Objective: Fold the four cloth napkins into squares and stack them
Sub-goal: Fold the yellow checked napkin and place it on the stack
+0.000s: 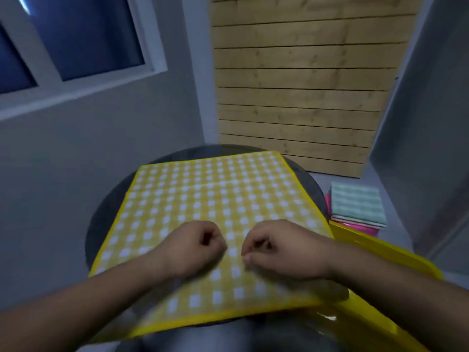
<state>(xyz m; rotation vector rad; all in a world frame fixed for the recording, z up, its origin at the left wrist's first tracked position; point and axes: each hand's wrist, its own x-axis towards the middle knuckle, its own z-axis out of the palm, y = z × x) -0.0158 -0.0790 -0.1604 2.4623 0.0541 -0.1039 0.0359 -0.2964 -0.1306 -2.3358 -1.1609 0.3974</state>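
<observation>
Yellow checked napkin [210, 199] flat on round dark table [106, 212], left hand [195, 247] and right hand [276, 250] over it, fingers curled inward, pinch on cloth cannot be told, folded napkin stack [355, 204] at right

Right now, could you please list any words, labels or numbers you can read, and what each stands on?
None can be read.
The yellow checked napkin bears only a white-square pattern; the folded stack and the yellow plastic item show no lettering, though the view is blurred.

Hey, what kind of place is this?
Probably a small room at home: a window, a wooden plank panel, and a round table with a yellow checked napkin spread on it.
</observation>
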